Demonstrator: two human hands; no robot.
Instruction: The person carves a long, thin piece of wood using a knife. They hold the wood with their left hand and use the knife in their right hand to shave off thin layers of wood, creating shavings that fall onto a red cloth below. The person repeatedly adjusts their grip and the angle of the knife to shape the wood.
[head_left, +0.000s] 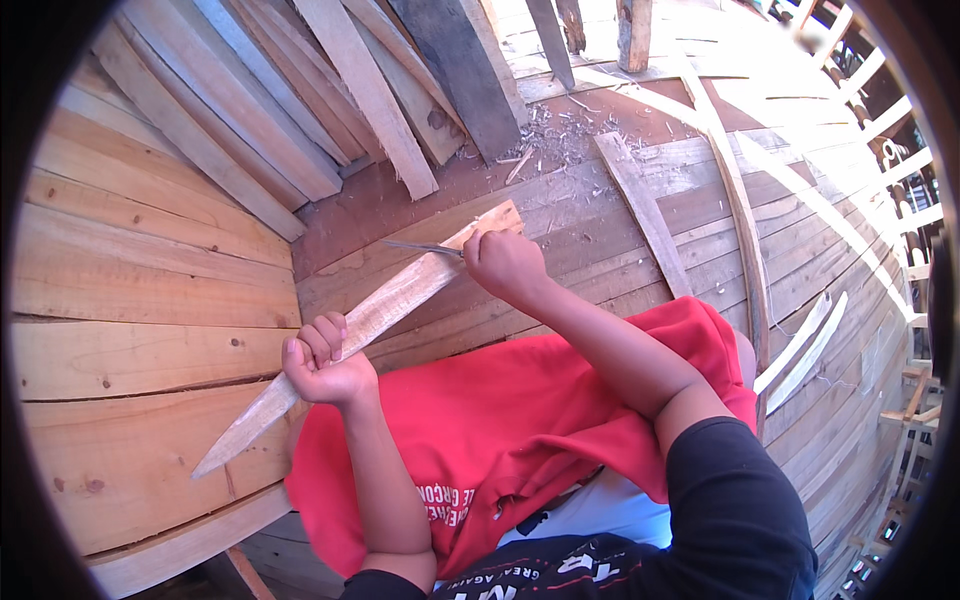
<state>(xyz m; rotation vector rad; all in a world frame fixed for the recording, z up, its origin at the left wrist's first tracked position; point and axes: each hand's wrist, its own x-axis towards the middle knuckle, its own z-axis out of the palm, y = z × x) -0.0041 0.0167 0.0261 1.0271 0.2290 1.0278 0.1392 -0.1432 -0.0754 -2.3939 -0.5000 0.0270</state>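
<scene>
A long pale wooden plank piece [390,305], tapering to a point at its lower left end, lies slantwise above my lap. My left hand [330,365] is wrapped round it near the tapered part. Closer to the upper, squared end, my right hand [505,264] is closed round the handle of a knife [415,246]. The handle itself is hidden in my fist. Its thin grey blade sticks out to the left across the wood. A red cloth [450,400] covers my lap under both forearms.
Wooden boards [220,110] lean against the plank wall [150,360] at the left. Wood shavings [570,140] litter the floor ahead. Loose strips of wood [645,210] lie on the plank floor [800,400] at the right, near two pale curved slivers [810,350]. A slatted railing runs along the far right.
</scene>
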